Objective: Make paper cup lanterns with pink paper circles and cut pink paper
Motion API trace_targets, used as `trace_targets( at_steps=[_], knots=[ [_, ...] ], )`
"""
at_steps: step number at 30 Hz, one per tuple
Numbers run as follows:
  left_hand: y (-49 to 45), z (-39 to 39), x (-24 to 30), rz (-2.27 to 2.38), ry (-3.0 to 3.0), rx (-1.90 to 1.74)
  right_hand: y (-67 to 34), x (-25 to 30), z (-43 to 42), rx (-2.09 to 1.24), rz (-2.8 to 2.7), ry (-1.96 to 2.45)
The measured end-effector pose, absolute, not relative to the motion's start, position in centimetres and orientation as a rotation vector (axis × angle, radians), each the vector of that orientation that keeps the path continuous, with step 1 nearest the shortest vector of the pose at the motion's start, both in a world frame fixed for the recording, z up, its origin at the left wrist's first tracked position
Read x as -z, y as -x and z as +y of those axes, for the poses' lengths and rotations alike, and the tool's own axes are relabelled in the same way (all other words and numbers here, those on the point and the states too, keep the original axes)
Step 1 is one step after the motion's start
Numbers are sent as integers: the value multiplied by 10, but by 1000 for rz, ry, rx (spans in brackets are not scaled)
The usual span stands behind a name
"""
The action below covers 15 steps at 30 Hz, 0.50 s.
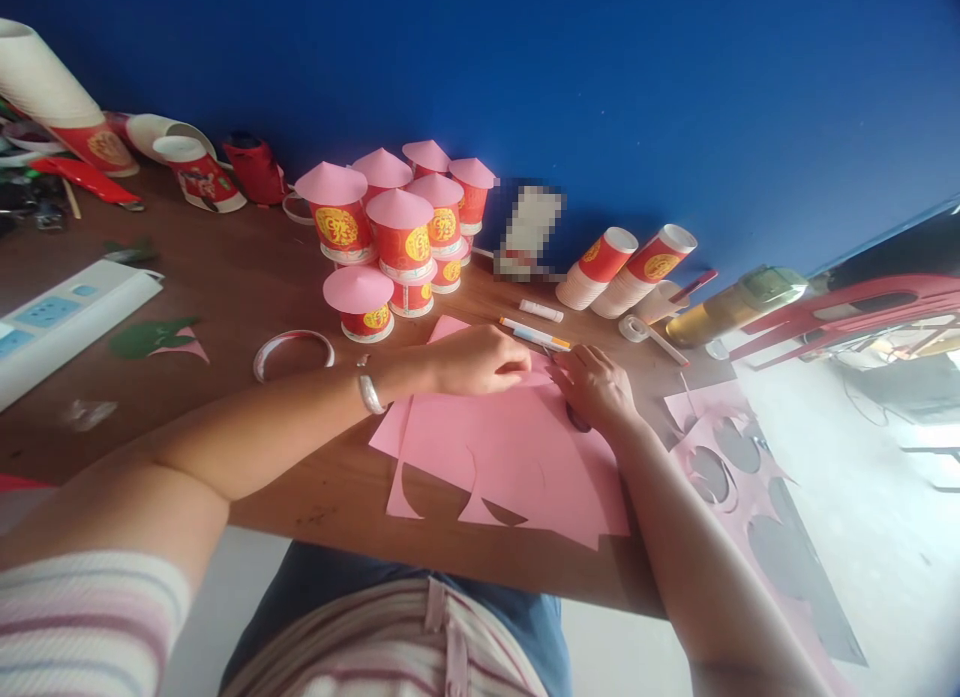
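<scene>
Sheets of pink paper (517,452) with curved cut-outs along the near edge lie before me on the brown table. My left hand (484,361) is closed at their far part, with its fingers curled on the pink paper. Just right of it, my right hand (598,387) is wrapped around scissors, whose dark handle (577,418) shows below the palm. A bit of dark blade appears between the two hands; the rest is hidden. An orange-and-white pen (536,334) and a white marker (541,310) lie just beyond my hands.
Several red paper cups with pink cone tops (401,227) stand stacked at the back. Right of them are two cup stacks (606,262) and a gold bottle (731,307). A white power strip (75,322) is at left; cut pink scraps (739,477) lie at right.
</scene>
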<state>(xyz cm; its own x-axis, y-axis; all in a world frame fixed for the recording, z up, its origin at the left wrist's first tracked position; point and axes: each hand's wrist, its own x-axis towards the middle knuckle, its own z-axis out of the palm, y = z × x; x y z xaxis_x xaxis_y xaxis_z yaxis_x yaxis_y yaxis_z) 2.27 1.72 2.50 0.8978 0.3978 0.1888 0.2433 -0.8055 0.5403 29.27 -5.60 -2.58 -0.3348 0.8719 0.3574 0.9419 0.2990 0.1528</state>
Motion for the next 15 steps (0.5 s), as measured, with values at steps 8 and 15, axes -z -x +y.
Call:
trace_targets(
  at_steps=[8,15],
  knots=[
    [-11,42,-30,807,-2418,-50,-301,20,-54,304,-2311,1803],
    [-12,56,-1,752,-2497,-349,-297,16,-52,314,-2251,1871]
  ],
)
